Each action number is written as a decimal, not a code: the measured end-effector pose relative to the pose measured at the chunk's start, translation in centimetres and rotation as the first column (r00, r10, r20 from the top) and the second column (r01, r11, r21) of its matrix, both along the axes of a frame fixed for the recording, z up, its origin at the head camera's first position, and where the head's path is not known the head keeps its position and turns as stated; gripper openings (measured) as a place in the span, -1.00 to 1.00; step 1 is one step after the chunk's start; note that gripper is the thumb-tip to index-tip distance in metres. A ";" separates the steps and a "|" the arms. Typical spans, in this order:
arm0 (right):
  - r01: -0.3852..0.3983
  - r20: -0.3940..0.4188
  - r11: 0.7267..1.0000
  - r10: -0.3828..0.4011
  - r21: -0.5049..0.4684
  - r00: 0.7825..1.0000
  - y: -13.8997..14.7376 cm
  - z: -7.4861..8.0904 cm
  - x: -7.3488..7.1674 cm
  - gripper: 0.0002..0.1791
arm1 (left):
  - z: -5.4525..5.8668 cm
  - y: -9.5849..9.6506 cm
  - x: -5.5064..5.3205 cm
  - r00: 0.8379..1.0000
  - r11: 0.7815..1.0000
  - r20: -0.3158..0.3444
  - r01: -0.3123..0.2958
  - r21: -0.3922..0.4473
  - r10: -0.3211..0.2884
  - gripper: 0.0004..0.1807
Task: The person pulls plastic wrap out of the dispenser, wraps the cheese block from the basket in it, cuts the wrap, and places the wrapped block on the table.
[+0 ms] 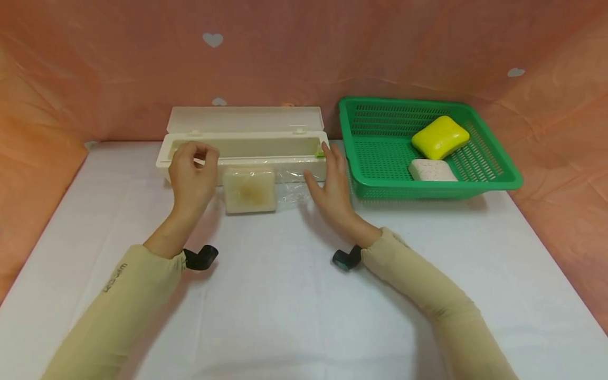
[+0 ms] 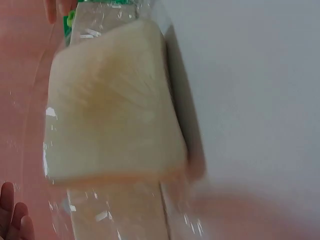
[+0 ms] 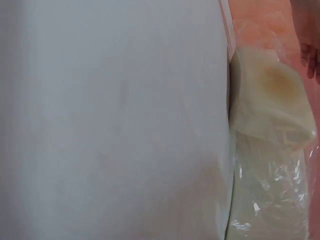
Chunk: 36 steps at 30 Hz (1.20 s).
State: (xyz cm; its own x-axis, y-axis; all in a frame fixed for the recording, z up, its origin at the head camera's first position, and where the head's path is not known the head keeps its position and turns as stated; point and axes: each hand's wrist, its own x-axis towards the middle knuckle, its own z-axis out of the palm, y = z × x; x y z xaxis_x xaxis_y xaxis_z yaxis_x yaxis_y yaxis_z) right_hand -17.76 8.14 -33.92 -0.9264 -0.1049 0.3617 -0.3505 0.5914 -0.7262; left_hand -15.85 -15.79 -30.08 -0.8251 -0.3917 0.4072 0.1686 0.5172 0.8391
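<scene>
Cream, square-faced block with brownish patch (image 1: 250,192), clear plastic film (image 1: 294,194) showing about it: occupying the space between both hands' fingers, fronting an open, long white plastic box (image 1: 266,146). Left hand (image 1: 192,177): fingers curving towards the thumb; whether pinching film, cannot tell. Right hand (image 1: 333,187): fingers spreading wide. Green plastic basket (image 1: 439,184): standing right of these fingers, holding rounded yellow bar (image 1: 440,138), speckled white bar (image 1: 431,170).

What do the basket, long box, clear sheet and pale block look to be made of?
Basket: probably moulded plastic, slightly glossy, slotted walls.
Box: likely rigid plastic, smooth off-white, with a hinged lid.
Sheet: thin plastic film, shiny; creases glint and the box shows through.
Block: perhaps soap or foam; rounded edges, brownish patch, but the film hides its finish.
</scene>
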 end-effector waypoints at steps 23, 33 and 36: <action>0.034 0.119 0.994 -0.021 -0.107 0.993 0.4 -1.5 -2.5 -0.26 | -0.2 5.6 -2.9 0.975 0.968 0.031 0.222 -0.121 -0.220 -0.82; 0.011 0.136 0.982 0.015 -0.188 0.991 0.7 -1.6 -3.0 -0.27 | -0.2 7.2 -4.0 0.944 0.916 0.085 0.331 -0.229 -0.320 -0.81; 0.013 0.149 0.977 0.020 -0.211 0.989 0.7 -1.5 -3.1 -0.26 | -0.1 7.7 -4.4 0.933 0.896 0.115 0.360 -0.258 -0.342 -0.81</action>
